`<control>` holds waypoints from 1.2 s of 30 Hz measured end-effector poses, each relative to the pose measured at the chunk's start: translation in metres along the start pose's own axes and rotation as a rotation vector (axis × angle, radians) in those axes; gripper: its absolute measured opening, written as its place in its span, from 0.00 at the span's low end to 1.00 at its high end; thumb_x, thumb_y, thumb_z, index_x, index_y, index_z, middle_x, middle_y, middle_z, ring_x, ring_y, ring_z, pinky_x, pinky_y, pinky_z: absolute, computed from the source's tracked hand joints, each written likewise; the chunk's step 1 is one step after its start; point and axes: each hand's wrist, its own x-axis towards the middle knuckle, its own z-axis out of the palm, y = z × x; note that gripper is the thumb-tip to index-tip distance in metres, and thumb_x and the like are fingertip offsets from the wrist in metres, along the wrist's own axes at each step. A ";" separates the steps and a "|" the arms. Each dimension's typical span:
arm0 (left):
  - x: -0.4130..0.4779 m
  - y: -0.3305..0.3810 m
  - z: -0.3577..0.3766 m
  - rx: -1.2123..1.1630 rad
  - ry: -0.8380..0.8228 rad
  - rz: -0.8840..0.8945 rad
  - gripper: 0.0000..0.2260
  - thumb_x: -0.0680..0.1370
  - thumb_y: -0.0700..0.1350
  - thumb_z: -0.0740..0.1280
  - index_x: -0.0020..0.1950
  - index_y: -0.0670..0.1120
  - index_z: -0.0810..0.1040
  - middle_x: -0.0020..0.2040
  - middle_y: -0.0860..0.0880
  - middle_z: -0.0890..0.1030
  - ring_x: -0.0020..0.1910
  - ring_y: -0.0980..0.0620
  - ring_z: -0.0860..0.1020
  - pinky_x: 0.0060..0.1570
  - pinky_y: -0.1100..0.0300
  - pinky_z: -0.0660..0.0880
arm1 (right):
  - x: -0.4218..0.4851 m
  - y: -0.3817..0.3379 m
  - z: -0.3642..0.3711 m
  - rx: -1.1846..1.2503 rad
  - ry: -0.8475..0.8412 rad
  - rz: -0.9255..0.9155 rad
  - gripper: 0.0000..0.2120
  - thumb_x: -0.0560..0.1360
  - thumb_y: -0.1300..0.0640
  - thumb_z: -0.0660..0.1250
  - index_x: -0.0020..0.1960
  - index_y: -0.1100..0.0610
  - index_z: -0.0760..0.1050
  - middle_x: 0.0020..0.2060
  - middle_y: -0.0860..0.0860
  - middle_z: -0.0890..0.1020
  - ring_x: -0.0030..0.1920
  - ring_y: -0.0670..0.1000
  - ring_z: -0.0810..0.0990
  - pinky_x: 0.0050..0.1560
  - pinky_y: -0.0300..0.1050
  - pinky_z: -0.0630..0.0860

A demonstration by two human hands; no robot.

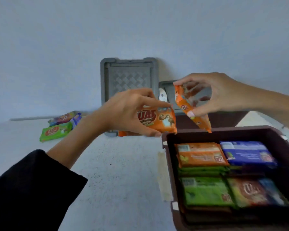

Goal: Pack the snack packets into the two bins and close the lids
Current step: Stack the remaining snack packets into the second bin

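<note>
Since each of the hands carries its own packet, this reads as a two-at-a-time load. On the left hand point(128, 112), fingers and thumb curl round a flat orange foil snack packet with cartoon print point(158, 121), held print-up just short of the bin's far left corner.

The right hand point(213, 94) pinches the top end of a second orange foil packet point(188, 107). It hangs tilted, lower tip just over the far rim of the dark brown plastic bin point(166, 164). Hanging it by one end probably lets it slide edge-first into a gap.

The bin sits on the white table point(117, 172), open. Inside, lying flat and tiled:
- orange packet point(200, 155)
- blue packet point(247, 154)
- green packet point(205, 190)
- brown-red packet point(254, 192)

More layers show underneath. Tiling keeps the stack low, likely so the lid can shut. My guess is this bin is nearly full.

Loose stock lies left of the hands: a green loose packet point(56, 131) with two blurred packets behind it. A grey plastic woven-pattern piece point(128, 77) stands at the wall; can't tell if it's a lid or the second bin. No lid closed yet.
</note>
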 end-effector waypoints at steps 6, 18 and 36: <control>0.035 0.070 0.049 0.054 -0.166 0.158 0.35 0.63 0.73 0.61 0.67 0.59 0.68 0.52 0.56 0.73 0.47 0.58 0.74 0.41 0.59 0.76 | -0.085 0.042 -0.002 -0.167 -0.214 0.056 0.32 0.61 0.51 0.78 0.56 0.31 0.65 0.54 0.35 0.72 0.54 0.40 0.73 0.55 0.39 0.74; 0.042 0.137 0.126 0.277 -0.377 0.236 0.33 0.71 0.65 0.63 0.72 0.53 0.60 0.66 0.50 0.68 0.61 0.51 0.70 0.47 0.59 0.70 | -0.145 0.086 0.048 -0.474 -0.536 0.035 0.37 0.68 0.50 0.72 0.71 0.43 0.57 0.60 0.48 0.61 0.59 0.47 0.63 0.63 0.43 0.68; 0.032 0.138 0.145 0.494 -0.220 0.389 0.33 0.60 0.73 0.66 0.50 0.49 0.80 0.42 0.50 0.81 0.36 0.54 0.77 0.23 0.65 0.57 | -0.145 0.098 0.062 -0.554 -0.523 -0.106 0.29 0.75 0.48 0.65 0.72 0.49 0.58 0.66 0.49 0.63 0.65 0.48 0.65 0.63 0.41 0.68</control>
